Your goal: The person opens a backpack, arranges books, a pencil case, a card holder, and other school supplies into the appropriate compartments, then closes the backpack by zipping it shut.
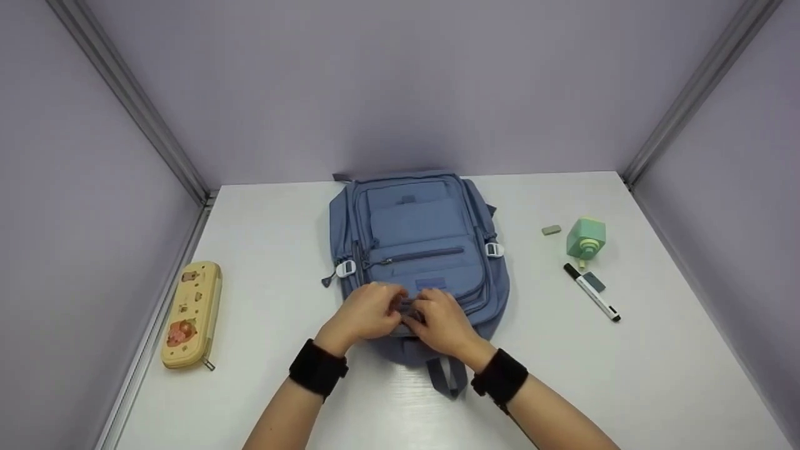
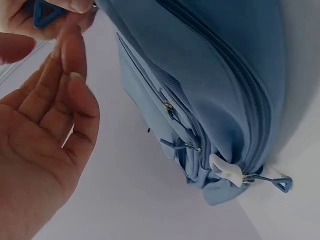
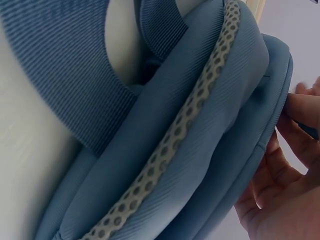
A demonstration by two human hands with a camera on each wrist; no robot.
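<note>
While a yellow pencil case [image 1: 192, 315] lies well apart on the left of the white table [image 1: 262, 250], the left hand [image 1: 367, 310] bends its fingers at the near end of the blue backpack [image 1: 419, 222], which lies front side up in the middle; whether those fingers hold anything I cannot tell; the right hand [image 1: 440, 322], just beside it, pinches the backpack's edge, with a triangular zipper pull [image 2: 38, 18] at its fingers (best seen from the left wrist); if the zip is the step in hand, as it seems, it should run best with one hand keeping the edge taut and the other drawing along the seam, not away from it; farther right lie a small block [image 1: 551, 230], a green container [image 1: 586, 237] and a white marker [image 1: 594, 294]; as for writing, the pencil case bears printed pictures, the backpack's patch [image 1: 431, 284] shows no legible lettering, and any print on the marker is too small to read.
</note>
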